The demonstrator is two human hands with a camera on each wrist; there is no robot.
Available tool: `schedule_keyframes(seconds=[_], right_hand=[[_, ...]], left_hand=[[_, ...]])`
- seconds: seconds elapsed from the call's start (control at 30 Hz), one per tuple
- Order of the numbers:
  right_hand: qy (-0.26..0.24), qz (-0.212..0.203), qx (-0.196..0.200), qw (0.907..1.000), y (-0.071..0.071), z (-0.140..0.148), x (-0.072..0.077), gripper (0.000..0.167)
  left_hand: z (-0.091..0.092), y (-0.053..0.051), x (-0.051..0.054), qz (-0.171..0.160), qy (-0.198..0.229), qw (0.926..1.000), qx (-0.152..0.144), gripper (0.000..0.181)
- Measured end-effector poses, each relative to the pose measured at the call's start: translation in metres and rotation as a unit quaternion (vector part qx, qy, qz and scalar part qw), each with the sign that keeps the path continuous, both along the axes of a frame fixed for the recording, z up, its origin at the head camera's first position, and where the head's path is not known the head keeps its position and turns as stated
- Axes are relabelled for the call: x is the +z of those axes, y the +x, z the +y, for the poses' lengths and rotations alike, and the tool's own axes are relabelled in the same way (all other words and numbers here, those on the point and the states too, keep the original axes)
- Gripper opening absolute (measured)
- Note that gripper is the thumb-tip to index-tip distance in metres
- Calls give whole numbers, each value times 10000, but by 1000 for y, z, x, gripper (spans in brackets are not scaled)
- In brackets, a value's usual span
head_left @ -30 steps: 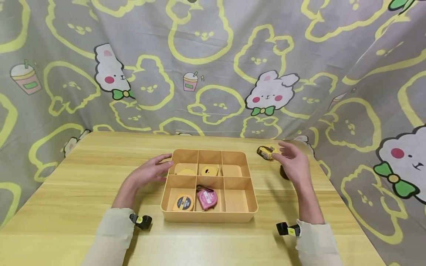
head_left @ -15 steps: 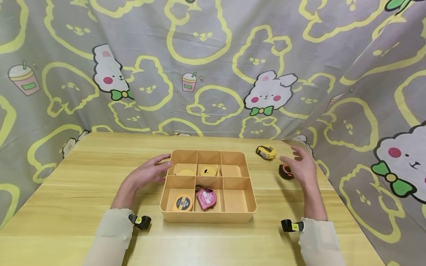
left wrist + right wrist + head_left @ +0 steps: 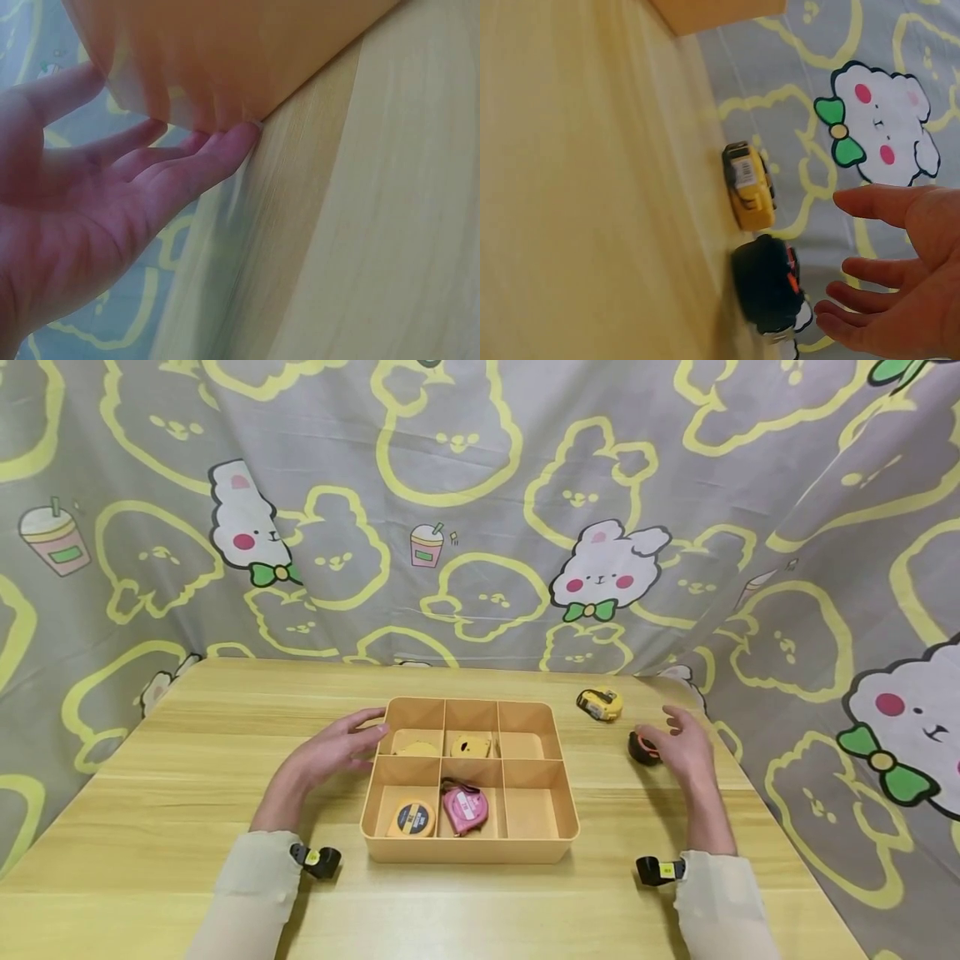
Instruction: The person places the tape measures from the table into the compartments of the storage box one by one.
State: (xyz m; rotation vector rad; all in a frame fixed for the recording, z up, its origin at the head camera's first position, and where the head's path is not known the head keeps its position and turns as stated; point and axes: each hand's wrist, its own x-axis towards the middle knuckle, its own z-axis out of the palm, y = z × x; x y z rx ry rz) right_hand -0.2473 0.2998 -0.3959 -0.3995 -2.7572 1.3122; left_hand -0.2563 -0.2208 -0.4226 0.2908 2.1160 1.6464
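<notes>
My left hand (image 3: 337, 749) touches the left wall of a tan six-compartment box (image 3: 471, 850), its fingers loosely extended; the left wrist view shows the fingertips (image 3: 244, 135) against that wall. My right hand (image 3: 684, 750) hovers by a black tape measure with an orange-red trim (image 3: 642, 750), fingers apart and holding nothing. In the right wrist view a gap shows between the hand and the black tape measure (image 3: 763, 281). Behind it lies a yellow-and-black tape measure (image 3: 601, 703). A pink tape measure (image 3: 466, 808) sits in the box's front middle compartment, an orange one (image 3: 412, 818) in the front left.
Yellow items, partly hidden by the divider, lie in the back left (image 3: 417, 748) and back middle (image 3: 471, 747) compartments. Both right compartments show bare floors. A patterned curtain (image 3: 480, 527) hangs behind the wooden table (image 3: 450, 910) and along its sides.
My right hand has moved from beside the yellow tape measure, rightward and nearer to me, then down towards the black tape measure. My left hand stays at the box.
</notes>
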Motion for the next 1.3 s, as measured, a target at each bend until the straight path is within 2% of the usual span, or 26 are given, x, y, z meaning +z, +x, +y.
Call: schedule_keyframes(seconds=[0.17, 0.5, 0.83, 1.3], right_hand=[[122, -345, 101, 9993, -2, 3, -6, 91], [370, -704, 230, 9966, -4, 8, -19, 86], [472, -749, 271, 9957, -7, 10, -25, 81], [440, -693, 267, 9963, -5, 9, -25, 80]], left_hand=[[0, 0, 0, 4, 7, 10000, 2, 77], [0, 0, 0, 14, -62, 10000, 29, 78], [0, 0, 0, 2, -71, 10000, 26, 77], [0, 0, 0, -35, -30, 10000, 30, 78]])
